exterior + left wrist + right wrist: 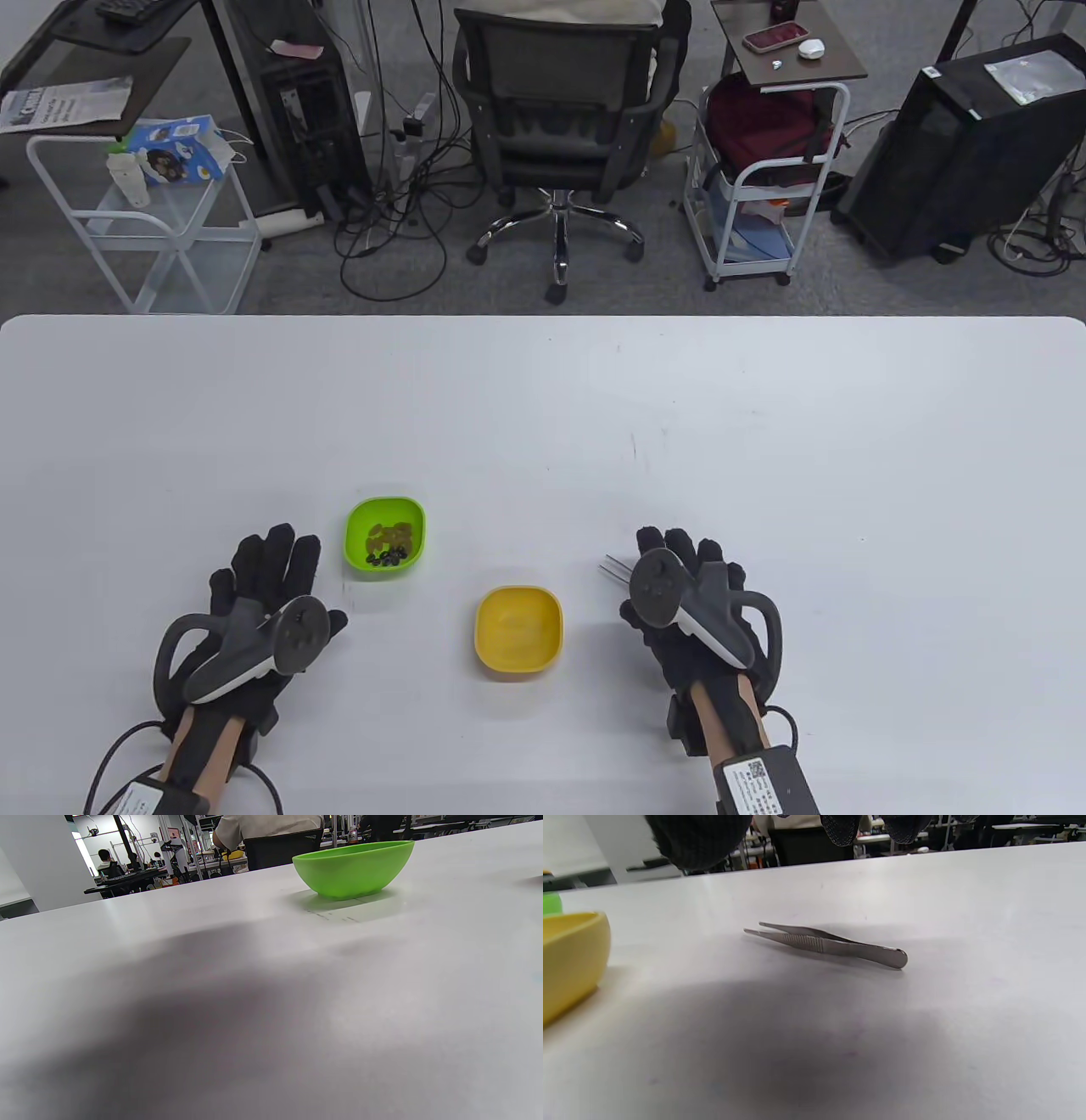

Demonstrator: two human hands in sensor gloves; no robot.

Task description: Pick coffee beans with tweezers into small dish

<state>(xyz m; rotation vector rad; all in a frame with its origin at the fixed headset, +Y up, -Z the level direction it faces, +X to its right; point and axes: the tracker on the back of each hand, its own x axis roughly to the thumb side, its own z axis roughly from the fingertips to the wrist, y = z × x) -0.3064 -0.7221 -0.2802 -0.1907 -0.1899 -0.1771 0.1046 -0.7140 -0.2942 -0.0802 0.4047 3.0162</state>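
In the table view the right hand (691, 598) covers most of the tweezers (614, 569), leaving only the two tips showing past its thumb side. In the right wrist view only the gloved fingertips (700, 836) hang in from the top edge, blurred and cut off, so how they are curled cannot be told. The yellow dish (568, 959) is cut by that view's left edge. Beside the left hand (254, 611), the green dish (386, 535) holds dark coffee beans (386, 557) and paler bits, perhaps other beans, too small to count. The left wrist view shows none of that hand, and the dish wall (354, 868) hides the contents.
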